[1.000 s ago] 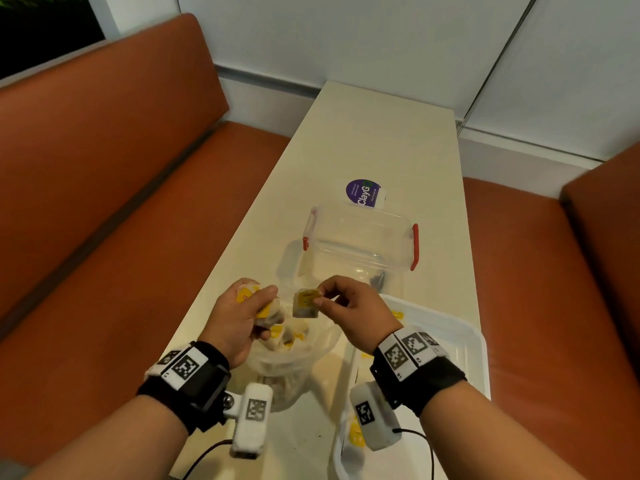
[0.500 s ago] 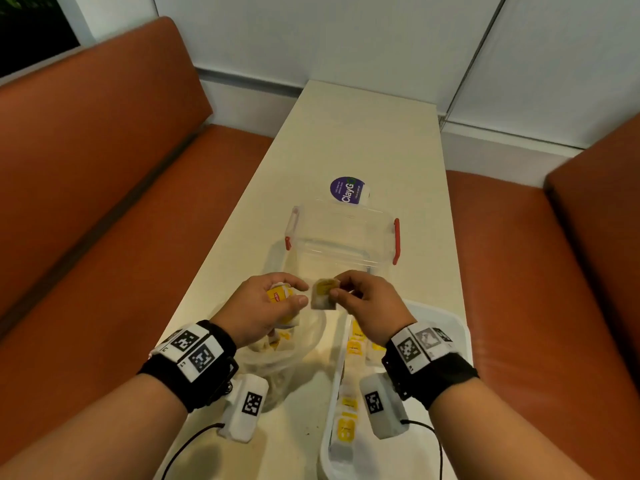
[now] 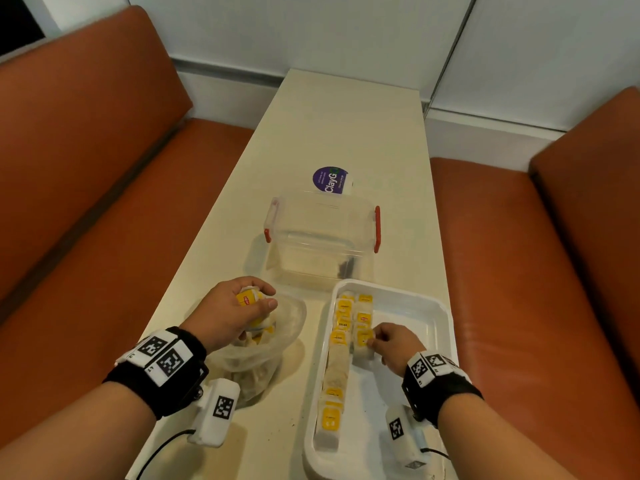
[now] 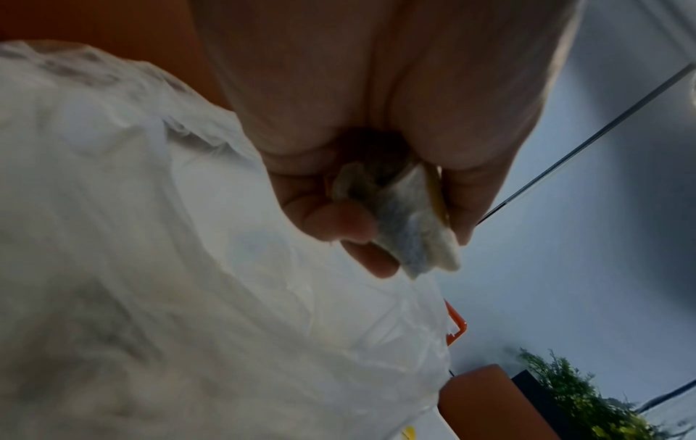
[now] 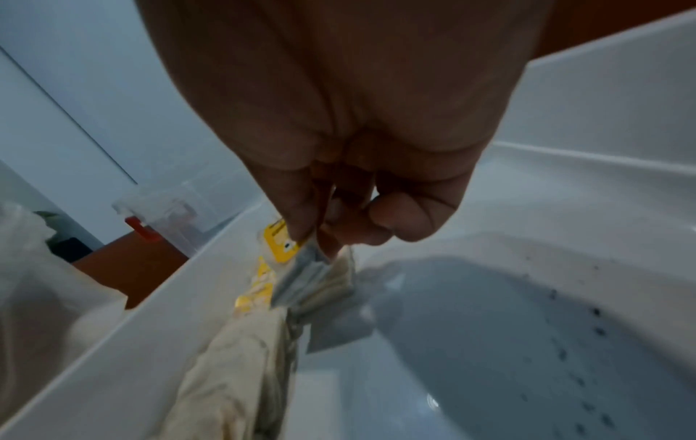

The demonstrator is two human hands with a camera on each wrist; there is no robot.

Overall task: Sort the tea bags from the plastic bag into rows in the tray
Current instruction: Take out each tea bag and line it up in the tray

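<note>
On the cream table [image 3: 346, 133] a white tray [image 3: 438, 327] sits at about five o'clock in the head view, with a crumpled clear plastic bag [image 3: 277, 344] just beside it at seven o'clock. The right hand [image 3: 393, 342] is low inside the tray, its thumb and fingers pinched on a tea bag [image 3: 363, 342] with a yellow tag, at the near end of a short second row. In the right wrist view the fingertips [image 5: 297, 226] clamp the top of that tea bag [image 5: 301, 277], whose lower edge is down at the tray floor [image 5: 527, 327] among the neighbours; whether it rests on the floor cannot be told. A longer first row of tea bags [image 3: 337, 375] runs along the tray's nine o'clock wall, from the far end to the near end, some tags up and some paper side up. The short row lies just to its three o'clock side.

The left hand [image 3: 232, 313] hovers over the mouth of the plastic bag, fingers curled round a small bundle of tea bags [image 3: 249, 299] with a yellow tag showing. The left wrist view shows the fingers [image 4: 331, 220] closed on the pale paper bundle [image 4: 410, 232] above the bag [image 4: 188, 268]. More tea bags lie inside the bag beneath the hand.

A clear storage box [image 3: 322, 237] with red latches stands at twelve o'clock of the tray, and a purple round label [image 3: 330, 180] lies just beyond it.
</note>
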